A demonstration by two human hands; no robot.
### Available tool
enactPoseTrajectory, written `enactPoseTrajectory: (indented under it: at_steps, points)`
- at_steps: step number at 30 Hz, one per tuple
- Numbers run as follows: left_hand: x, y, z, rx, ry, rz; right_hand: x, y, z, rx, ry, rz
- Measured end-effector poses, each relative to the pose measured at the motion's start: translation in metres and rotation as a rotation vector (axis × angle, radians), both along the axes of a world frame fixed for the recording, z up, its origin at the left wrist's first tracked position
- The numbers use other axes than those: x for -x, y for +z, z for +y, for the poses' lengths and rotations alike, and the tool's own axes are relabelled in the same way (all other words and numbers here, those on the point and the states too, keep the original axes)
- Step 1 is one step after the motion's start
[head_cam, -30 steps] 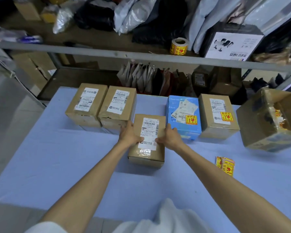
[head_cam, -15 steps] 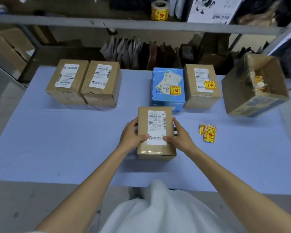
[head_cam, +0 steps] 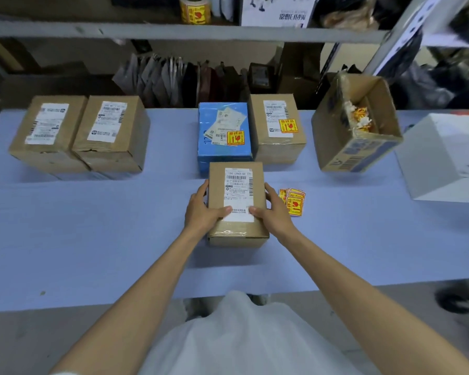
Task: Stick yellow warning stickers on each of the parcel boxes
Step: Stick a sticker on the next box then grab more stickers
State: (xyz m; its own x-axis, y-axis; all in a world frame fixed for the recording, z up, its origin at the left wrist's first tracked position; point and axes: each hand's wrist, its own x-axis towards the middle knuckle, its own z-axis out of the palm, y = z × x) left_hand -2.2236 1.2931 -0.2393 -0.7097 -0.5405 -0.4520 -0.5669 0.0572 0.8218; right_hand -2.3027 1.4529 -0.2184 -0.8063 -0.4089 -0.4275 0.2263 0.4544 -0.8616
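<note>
At ten o'clock from the hands, a bare box (head_cam: 48, 131) and a second bare box (head_cam: 111, 131) sit touching on the surface (head_cam: 92, 226), neither stickered yet. The left hand (head_cam: 201, 212) and right hand (head_cam: 272, 215) each have their grip clamped on the small box (head_cam: 237, 190) mid-surface, fingers down its long sides and thumbs on the label. It looks like stiff taped cardboard, probably light. The sides give the sound hold, and the glossy tape at its near end may be slippery. At twelve o'clock the blue box (head_cam: 224, 147) and the brown box (head_cam: 278, 147) already carry stickers. Loose yellow stickers (head_cam: 294, 203) lie at three o'clock, just beside the right hand. They look thin and floppy, best pinched by an edge.
</note>
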Motion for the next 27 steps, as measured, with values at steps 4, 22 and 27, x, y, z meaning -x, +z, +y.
enactPoseTrajectory:
  at_steps: [4,22,27]
  points:
    - [0.004,0.005,0.002,-0.036,0.036,0.004,0.004,-0.006,0.005,0.025,0.047,0.008]
    - [-0.004,-0.002,0.008,-0.143,0.056,0.1,0.045,-0.058,0.049,-0.507,-0.259,0.326]
    - [-0.008,-0.008,0.01,-0.129,0.051,0.099,0.062,-0.081,0.053,-0.589,-0.353,0.153]
